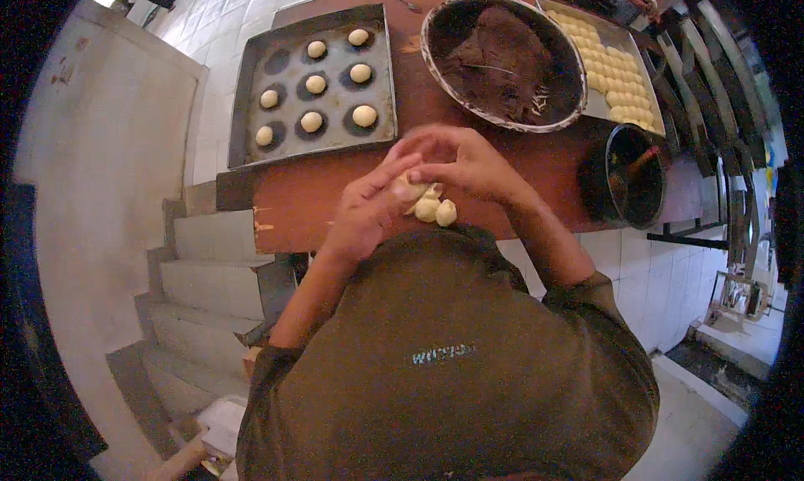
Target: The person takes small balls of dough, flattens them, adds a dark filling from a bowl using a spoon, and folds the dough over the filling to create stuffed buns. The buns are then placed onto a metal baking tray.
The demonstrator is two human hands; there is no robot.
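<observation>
Both my hands meet over the near edge of the table. My left hand [367, 207] cups a pale piece of dough [409, 187], partly hidden by fingers and motion blur. Across from it, my right hand [468, 160] arches over with its thumb pressed on the same piece. Just below the hands, close to my shirt, lie a few small dough balls [446, 212] touching one another. Beyond my left hand stands a metal baking tray [314, 151] with several round dough balls [311, 122] spaced in rows on dark, greasy-looking spots.
A large round basin [502, 126] of dark brown paste [502, 47] stands behind my right hand. Beside it, a tray [595, 107] holds tight rows of dough pieces [619, 85]. A black pot [634, 192] with a red-handled tool sits right. Another person's hand [641, 3] shows top right.
</observation>
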